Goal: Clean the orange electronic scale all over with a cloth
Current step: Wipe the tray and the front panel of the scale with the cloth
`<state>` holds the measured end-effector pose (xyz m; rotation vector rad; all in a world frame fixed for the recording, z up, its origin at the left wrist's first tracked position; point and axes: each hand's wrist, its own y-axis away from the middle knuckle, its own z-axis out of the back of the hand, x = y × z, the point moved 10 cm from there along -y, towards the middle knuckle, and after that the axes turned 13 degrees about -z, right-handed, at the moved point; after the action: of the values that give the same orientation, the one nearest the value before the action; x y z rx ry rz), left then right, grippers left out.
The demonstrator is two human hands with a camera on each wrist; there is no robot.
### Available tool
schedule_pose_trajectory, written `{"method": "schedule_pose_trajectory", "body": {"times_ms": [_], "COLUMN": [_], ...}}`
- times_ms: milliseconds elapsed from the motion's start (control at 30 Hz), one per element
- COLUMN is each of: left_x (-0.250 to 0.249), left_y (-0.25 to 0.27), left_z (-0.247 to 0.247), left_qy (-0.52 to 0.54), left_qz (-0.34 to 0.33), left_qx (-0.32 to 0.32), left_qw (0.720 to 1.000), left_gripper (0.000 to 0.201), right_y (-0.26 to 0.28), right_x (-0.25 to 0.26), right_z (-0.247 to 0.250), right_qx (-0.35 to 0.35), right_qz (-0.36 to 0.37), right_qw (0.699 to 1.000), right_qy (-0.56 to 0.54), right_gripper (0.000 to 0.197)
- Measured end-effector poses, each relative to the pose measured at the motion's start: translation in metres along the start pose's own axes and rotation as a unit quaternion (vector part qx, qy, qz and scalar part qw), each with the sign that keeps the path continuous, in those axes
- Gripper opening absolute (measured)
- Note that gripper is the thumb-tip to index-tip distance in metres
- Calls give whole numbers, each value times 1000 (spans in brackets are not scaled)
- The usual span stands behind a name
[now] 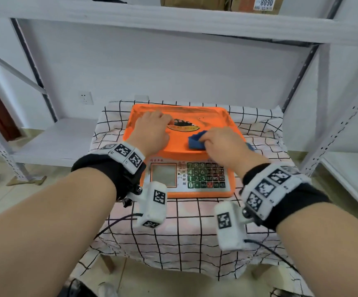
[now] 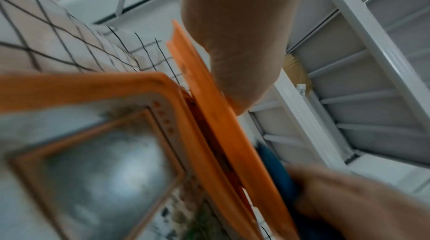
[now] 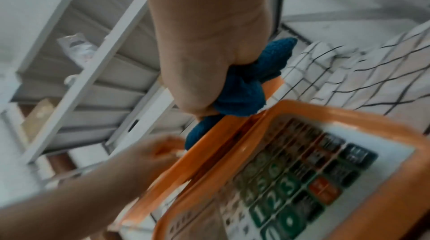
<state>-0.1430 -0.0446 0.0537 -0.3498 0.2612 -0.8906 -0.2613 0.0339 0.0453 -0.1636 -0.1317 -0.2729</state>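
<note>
Two hands: both are on the weighing pan of the orange electronic scale, which sits on a checked cloth over the tabletop.
Left hand: palm down on the left half of the pan, knuckles raised, fingers curling toward the dark logo; the grip closes on nothing that I can see and appears to steady the scale.
Right hand: palm down near the pan's front right, wrist low above the keypad, fingers bunched and clamped on the blue cloth.
Cloth contact: pressed against the pan surface just ahead of its front edge; the right wrist view shows folds spilling out below the palm.
Progress, as I judge it: only the pan top is being wiped; keypad, display and sides look untouched.
Risk one: the pan sits apart from the body by a gap, so a hard push could tilt or lift it.
Risk two: the checked cloth could slide under the scale if the left hand lets go.
Risk three: the low wrist or loose folds could press keypad buttons.
</note>
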Motion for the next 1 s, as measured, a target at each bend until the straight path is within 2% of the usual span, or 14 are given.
{"method": "schedule_pose_trajectory", "body": {"times_ms": [67, 133, 233, 367, 533, 633, 733, 900, 1000], "left_x": [-15, -24, -21, -16, -22, -25, -29, -45, -47], "left_y": [-12, -19, -15, -11, -11, -10, -11, -15, -16], "left_z": [1, -2, -13, -14, -17, -17, -18, -24, -29], "left_qy": [1, 11, 28, 61, 75, 82, 59, -19, -27], "left_qz": [-21, -28, -16, -2, -8, -11, -24, -86, -101], "left_qx": [1, 5, 16, 1, 20, 24, 49, 125, 163], "left_qw": [1000, 1000, 999, 998, 997, 996, 997, 988, 981], "left_gripper": [35, 34, 31, 28, 29, 29, 30, 38, 45], "right_y": [3, 2, -4, -3, -6, -1, 10, -3, -16], "right_x": [24, 26, -12, -67, -68, -50, -30, -64, -71], "right_z": [-8, -8, 4, 21, 18, 11, 9, 15, 12], "right_qx": [9, 18, 27, -1, -4, 8, -8, 17, 23], "right_qz": [42, 58, 12, -65, -100, -69, -21, -123, -132], "right_qw": [999, 998, 999, 998, 993, 997, 1000, 987, 985], "right_qy": [-19, -34, -36, 5, 54, 30, 14, 104, 106], "right_gripper": [37, 37, 36, 36, 37, 39, 38, 31, 30]}}
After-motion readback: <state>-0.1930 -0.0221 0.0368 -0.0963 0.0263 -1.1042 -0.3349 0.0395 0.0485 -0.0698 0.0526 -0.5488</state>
